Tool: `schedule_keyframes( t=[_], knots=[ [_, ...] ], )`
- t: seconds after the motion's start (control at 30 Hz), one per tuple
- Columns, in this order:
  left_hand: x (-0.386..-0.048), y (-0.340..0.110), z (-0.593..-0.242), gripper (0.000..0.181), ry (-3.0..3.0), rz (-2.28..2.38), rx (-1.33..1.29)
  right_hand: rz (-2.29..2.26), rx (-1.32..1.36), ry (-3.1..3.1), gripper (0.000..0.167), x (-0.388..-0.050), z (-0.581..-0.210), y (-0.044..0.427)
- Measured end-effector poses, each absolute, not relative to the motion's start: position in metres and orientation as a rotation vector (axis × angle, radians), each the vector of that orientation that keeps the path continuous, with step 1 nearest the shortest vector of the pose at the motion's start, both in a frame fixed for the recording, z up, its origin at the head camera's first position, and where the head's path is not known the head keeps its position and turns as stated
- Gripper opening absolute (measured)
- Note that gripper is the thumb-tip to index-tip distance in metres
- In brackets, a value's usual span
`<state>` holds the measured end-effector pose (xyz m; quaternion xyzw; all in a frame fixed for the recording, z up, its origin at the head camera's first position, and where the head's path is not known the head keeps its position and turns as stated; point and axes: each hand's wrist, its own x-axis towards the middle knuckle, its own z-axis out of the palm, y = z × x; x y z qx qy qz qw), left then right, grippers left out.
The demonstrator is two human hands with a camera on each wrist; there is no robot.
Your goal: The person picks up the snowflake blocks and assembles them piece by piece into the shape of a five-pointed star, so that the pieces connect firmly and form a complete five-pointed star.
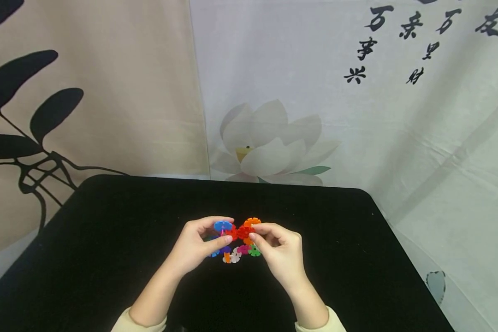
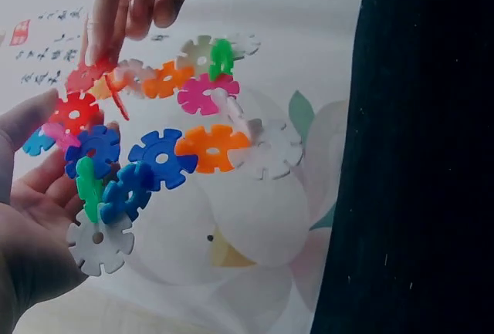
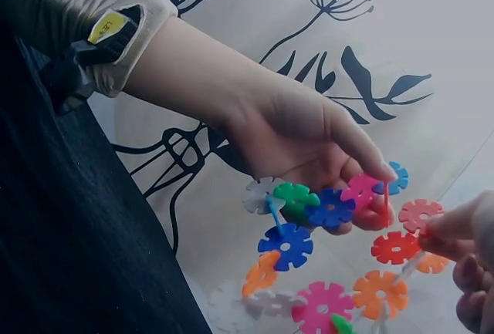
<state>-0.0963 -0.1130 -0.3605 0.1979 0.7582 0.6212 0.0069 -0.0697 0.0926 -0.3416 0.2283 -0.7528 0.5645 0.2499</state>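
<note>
A chain of interlocking notched plastic discs point(image 2: 164, 158) hangs in a loop between both hands, in red, blue, orange, pink, green and white. My left hand point(image 1: 198, 243) pinches it at a red disc point(image 2: 75, 114), with blue and pink discs beside the fingers. Opposite, the thumb and fingers of my right hand point(image 1: 281, 245) pinch another red disc point(image 3: 421, 217). The two red pieces sit close together at the top; whether they are joined I cannot tell. Below them dangles the rest of the chain, with a white disc point(image 1: 235, 255) lowest in the head view.
A black table point(image 1: 120, 258) lies under the hands. Behind it hangs a pale cloth point(image 1: 149, 92) printed with dark leaves, a lotus and black characters. On the left wrist a dark camera mount point(image 3: 85, 60) is strapped over the sleeve.
</note>
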Motion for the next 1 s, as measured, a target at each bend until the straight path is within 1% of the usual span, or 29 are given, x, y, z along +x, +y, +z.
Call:
schedule_keyframes(
  t=[0.17, 0.33, 0.5, 0.77, 1.0],
  knots=[
    [-0.096, -0.113, -0.358, 0.031, 2.318, 2.017, 0.585, 1.486, 0.624, -2.079, 0.018, -0.069, -0.336, 0.092],
    [-0.097, -0.112, -0.358, 0.029, 2.262, 2.054, 0.545, 1.484, 0.573, -2.1, 0.016, -0.069, -0.34, 0.091],
    [-0.096, -0.111, -0.359, 0.029, 2.251, 2.071, 0.561, 1.485, 0.551, -2.103, 0.015, -0.069, -0.342, 0.09],
    [-0.095, -0.111, -0.36, 0.028, 2.244, 2.097, 0.574, 1.492, 0.558, -2.138, 0.017, -0.078, -0.362, 0.094],
    [-0.094, -0.107, -0.36, 0.028, 2.21, 2.093, 0.577, 1.483, 0.6, -2.083, 0.015, -0.079, -0.367, 0.095]
  ],
)
